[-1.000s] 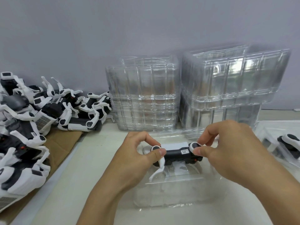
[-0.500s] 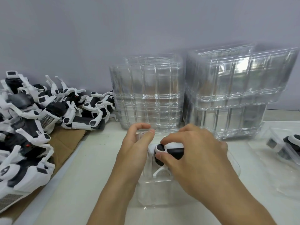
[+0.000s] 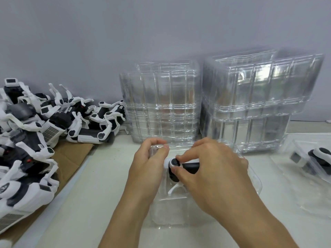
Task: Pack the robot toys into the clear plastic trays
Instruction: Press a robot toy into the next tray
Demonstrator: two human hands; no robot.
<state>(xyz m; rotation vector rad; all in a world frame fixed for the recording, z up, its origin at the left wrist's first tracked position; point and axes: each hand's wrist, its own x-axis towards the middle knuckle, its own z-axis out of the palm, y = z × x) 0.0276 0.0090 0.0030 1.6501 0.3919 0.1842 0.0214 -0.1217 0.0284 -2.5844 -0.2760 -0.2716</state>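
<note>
A black and white robot toy (image 3: 186,167) lies in a clear plastic tray (image 3: 172,213) on the table in front of me. My right hand (image 3: 211,174) covers most of the toy, with thumb and fingers pinching its white round joint. My left hand (image 3: 150,163) grips the tray's far left rim beside the toy. One white leg of the toy (image 3: 174,187) sticks down inside the tray. Much of the toy's body is hidden under my right hand.
A heap of several robot toys (image 3: 34,133) lies on brown cardboard (image 3: 71,154) at the left. Two stacks of empty clear trays (image 3: 161,102) (image 3: 258,99) stand against the wall. At the right, a packed tray (image 3: 311,163) holds another toy.
My right hand slid left over the toy and now pinches its left joint. My left hand let go of the toy and took the tray's rim.
</note>
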